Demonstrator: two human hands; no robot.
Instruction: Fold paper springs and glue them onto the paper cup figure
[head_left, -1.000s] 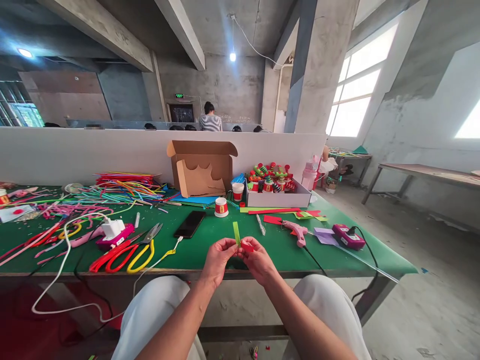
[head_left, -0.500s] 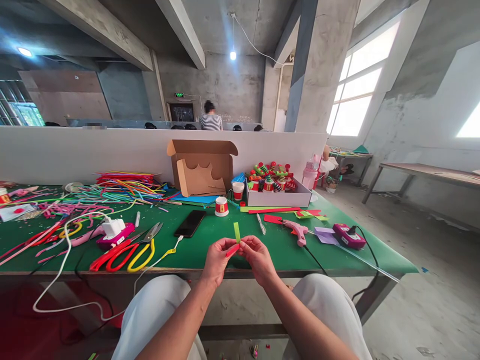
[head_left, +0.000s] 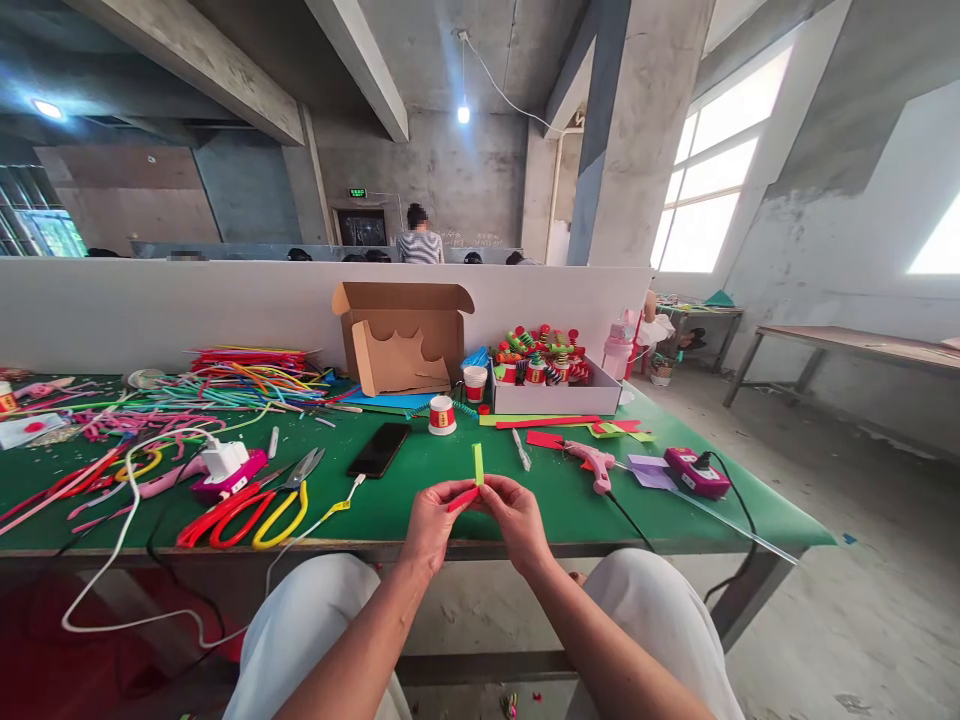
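Observation:
Close together over the table's front edge, my left hand (head_left: pixel 435 520) and my right hand (head_left: pixel 516 515) meet at the fingertips, both closed. A red paper strip (head_left: pixel 463 500) is pinched in my left fingers and points down toward me. From between the fingertips of my right hand a light green paper strip (head_left: pixel 478 463) stands upright. The two strips meet at the fingers, which hide how they join. Beyond the hands stands a red and white paper cup (head_left: pixel 442 416) with a dark green coiled piece at its side.
Left lie a phone (head_left: pixel 379 449), scissors (head_left: pixel 300 480) and heaped pipe cleaners (head_left: pixel 247 380). A pink glue gun (head_left: pixel 596 465), a pen (head_left: pixel 521 449) and paper strips (head_left: pixel 547 421) lie right. Behind are a cardboard box (head_left: pixel 405 340) and a white box (head_left: pixel 555 401) of finished cup figures.
The green strip has turned slightly, now straighter and narrower to view. Both hands stay nearly in place, still pinching the strips. The camera view has shifted very slightly.

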